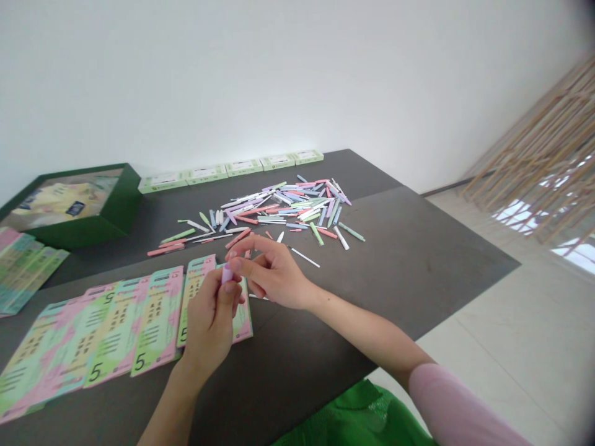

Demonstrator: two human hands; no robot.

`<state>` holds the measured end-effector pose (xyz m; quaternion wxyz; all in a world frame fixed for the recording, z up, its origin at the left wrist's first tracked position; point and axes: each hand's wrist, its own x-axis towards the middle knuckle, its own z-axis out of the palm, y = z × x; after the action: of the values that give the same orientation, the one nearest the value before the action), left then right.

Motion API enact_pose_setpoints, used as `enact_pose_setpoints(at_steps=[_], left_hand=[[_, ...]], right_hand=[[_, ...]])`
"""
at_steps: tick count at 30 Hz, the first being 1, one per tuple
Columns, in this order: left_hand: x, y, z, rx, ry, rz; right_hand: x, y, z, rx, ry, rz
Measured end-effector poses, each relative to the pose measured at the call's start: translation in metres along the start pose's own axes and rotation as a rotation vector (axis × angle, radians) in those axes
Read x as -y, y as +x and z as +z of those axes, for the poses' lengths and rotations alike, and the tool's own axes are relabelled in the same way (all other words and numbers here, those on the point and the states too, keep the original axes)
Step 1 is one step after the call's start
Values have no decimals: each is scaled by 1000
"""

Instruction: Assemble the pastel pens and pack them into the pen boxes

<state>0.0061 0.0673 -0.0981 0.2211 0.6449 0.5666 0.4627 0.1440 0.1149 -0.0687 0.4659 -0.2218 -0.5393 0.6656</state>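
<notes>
My left hand [211, 316] is closed around a light purple pen piece [227, 272] and holds it roughly upright; whether it is a cap or a barrel I cannot tell. At its top end, the thumb and fingers of my right hand [274, 272] pinch together on the same piece. Beneath and beside my left hand lie overlapping green-and-pink printed packs [155, 319], some marked with a 5. Beyond both hands spreads a loose heap of pastel pen parts [288, 204], in white, red, blue, green and purple.
On the dark table [372, 260], a green box [106, 223] with plastic-wrapped contents stands at the back left. Several flat pale green boxes [207, 174] line the wall. More printed packs [25, 272] stack at the left edge. Wooden slats [539, 136] lean at the right.
</notes>
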Motion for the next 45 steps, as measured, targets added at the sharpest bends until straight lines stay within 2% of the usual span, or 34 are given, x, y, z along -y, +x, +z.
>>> enact_pose_setpoints(at_steps=[12, 16, 20, 23, 26, 30, 32, 35, 37, 39, 42, 44, 45], left_hand=[[-8, 1, -2, -5, -18, 22], [-10, 4, 0, 17, -182, -12], [-15, 9, 0, 79, -543, -74], [-20, 13, -4, 105, -817, -190], [-25, 19, -8, 74, -1001, -376], [-30, 25, -10, -19, -1108, -630], [-32, 26, -9, -39, -1098, -690], [-31, 28, -8, 13, -1011, -640], [-27, 30, -8, 75, -842, -504], [-20, 36, -7, 157, -436, -301], [-9, 50, -3, 386, 422, -1], [-4, 61, 2, 506, 707, 86], [-3, 66, 4, 541, 763, 103]], right_hand=[[-9, -4, -3, 40, -242, -39], [-7, -4, -4, 68, -308, -64], [-2, -5, -4, 113, -407, -84], [4, -5, -6, 93, -442, -74], [8, -6, -11, 36, -425, -67], [8, -4, -19, 1, -387, -85], [7, -4, -23, -8, -352, -108], [6, -4, -28, -41, -336, -123], [6, -4, -32, -79, -319, -117], [6, -2, -36, -154, -225, -72], [2, 7, -42, -343, 146, 81], [-4, 15, -43, -415, 447, 234], [-8, 19, -43, -423, 561, 305]])
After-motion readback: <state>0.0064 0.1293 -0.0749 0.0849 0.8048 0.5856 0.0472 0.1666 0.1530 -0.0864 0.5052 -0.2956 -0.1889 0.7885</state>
